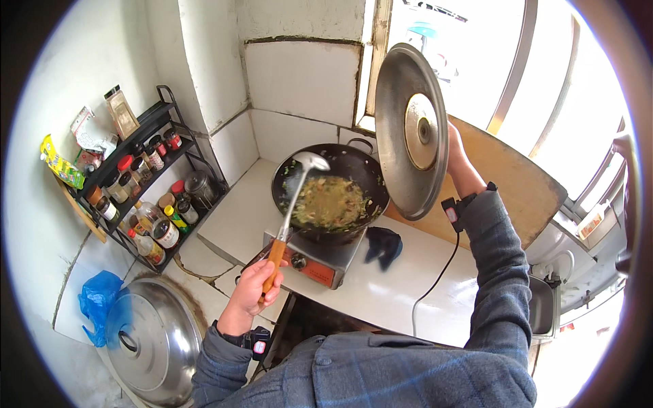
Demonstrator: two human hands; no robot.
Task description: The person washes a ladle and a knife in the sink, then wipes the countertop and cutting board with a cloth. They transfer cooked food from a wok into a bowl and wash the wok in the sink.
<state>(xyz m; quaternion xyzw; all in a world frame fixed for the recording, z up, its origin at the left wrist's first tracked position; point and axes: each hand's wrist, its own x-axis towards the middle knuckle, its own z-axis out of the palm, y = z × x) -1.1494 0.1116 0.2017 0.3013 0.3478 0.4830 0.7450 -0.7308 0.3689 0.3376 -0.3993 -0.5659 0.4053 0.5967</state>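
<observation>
My left hand (257,285) is closed around the wooden handle of a metal ladle (312,161). The ladle's head hovers over the back left of a black wok (365,162). Inside the wok lies a soupy mix of chopped food (331,201) with green bits. Beneath the wok is a single-burner gas stove (316,270) with a red front and a knob. My right hand (457,153) grips a domed metal wok lid (395,127) from its far side, so the fingers are mostly hidden. Tilted on edge, the lid stays raised right of the wok, its underside facing left.
A black rack (186,137) of jars and bottles stands left. Below it are a large metal lid (153,336) and a blue plastic bag (99,303). A dark cloth (383,247) lies beside the stove. Right are a wooden board (515,188), a cable (438,285) and a sink (542,308).
</observation>
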